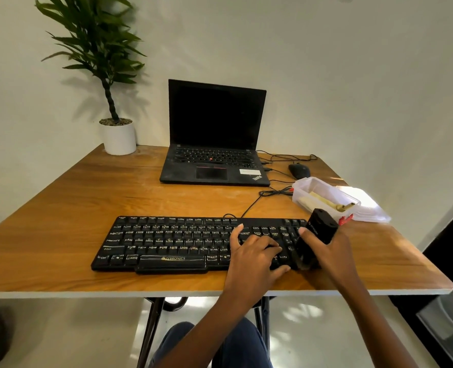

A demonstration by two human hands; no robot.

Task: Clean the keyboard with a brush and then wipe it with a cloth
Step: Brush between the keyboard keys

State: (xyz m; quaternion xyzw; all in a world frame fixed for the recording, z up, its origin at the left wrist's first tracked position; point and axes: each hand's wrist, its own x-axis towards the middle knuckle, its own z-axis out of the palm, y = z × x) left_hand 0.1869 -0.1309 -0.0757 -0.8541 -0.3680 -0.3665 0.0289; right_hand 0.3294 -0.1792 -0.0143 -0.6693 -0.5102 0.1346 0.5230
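A black keyboard lies flat on a wooden table, under and to the left of both hands. The right hand has its fingers and thumb wrapped around a chunky black brush, held tilted with its bristle end down on the keyboard's right edge. Just left of it, the left hand rests on the keys with its fingers spread and fairly straight, gripping nothing. The two hands are close but not touching. Just beyond the right hand sits a clear plastic container with pale yellowish contents that are too unclear to identify, and its lid lies beside it, further right. A black mouse sits behind the container. Well beyond the left hand stands an open black laptop with a dark screen. Far to the left of both hands, at the table's back corner, is a green plant in a white pot.
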